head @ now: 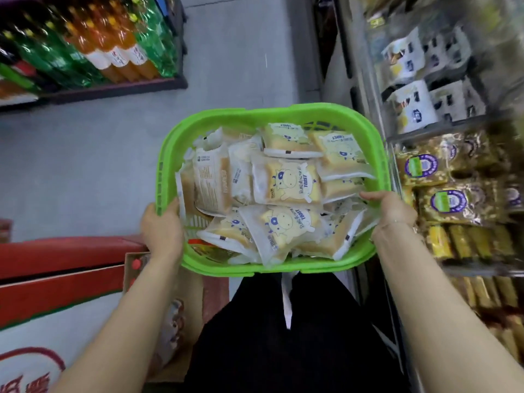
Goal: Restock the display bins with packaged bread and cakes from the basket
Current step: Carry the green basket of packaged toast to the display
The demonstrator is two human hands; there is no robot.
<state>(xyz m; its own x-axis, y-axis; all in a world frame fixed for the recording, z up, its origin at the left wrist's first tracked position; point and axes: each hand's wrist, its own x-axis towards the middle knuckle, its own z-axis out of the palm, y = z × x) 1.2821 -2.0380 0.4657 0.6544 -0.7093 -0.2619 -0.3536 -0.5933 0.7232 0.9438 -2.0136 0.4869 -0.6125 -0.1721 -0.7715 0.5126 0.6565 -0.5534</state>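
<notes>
Both hands carry the green basket [272,117] of toast packs [286,181]: left grip [162,231] clamped on its rim at 8 o'clock, right grip [390,212] at 4. Display bins [442,177] stand at 3 o'clock.

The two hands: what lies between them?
In the head view, the green basket, full of packaged toast, spans from the left hand to the right hand; each grips its rim.

Both bare forearms reach forward from the frame's bottom. Left hand [162,231] and right hand [390,212] each grip the basket [255,116] rim, fingers curled over it.
</notes>
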